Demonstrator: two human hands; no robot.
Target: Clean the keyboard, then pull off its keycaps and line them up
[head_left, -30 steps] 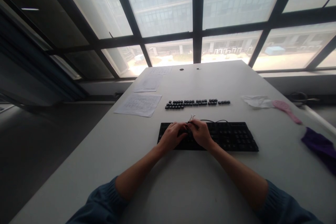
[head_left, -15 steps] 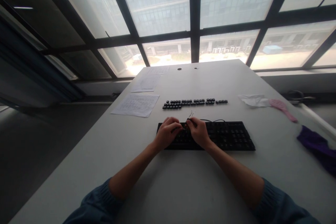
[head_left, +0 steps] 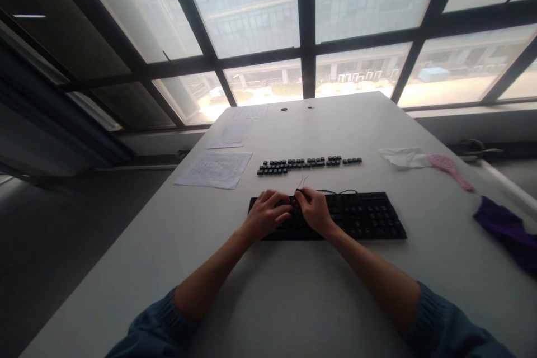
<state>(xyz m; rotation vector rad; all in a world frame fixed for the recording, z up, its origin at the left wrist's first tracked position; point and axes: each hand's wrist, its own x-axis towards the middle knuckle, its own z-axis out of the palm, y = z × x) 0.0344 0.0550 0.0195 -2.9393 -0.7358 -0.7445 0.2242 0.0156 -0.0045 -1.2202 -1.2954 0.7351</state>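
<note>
A black keyboard lies on the white table under both my hands. My right hand is closed around a thin wire keycap puller, whose two wire ends stick up past the fingers; its grip is hidden. My left hand rests over the left half of the keyboard, fingers bent and a gap between forefinger and thumb. Its fingertips touch the keys near my right fingertips, and anything small under them is hidden. Beyond the keyboard, loose black keycaps stand in rows.
Written paper sheets lie at the left. At the right are a white tissue, a pink hairbrush-like thing and a purple cloth. The keyboard's cable loops behind it. Large windows rise past the table's far edge.
My left fingers have spread from a pinch and lie lower over the keys. My right hand still holds the puller, nearly in place. The view has shifted slightly.
</note>
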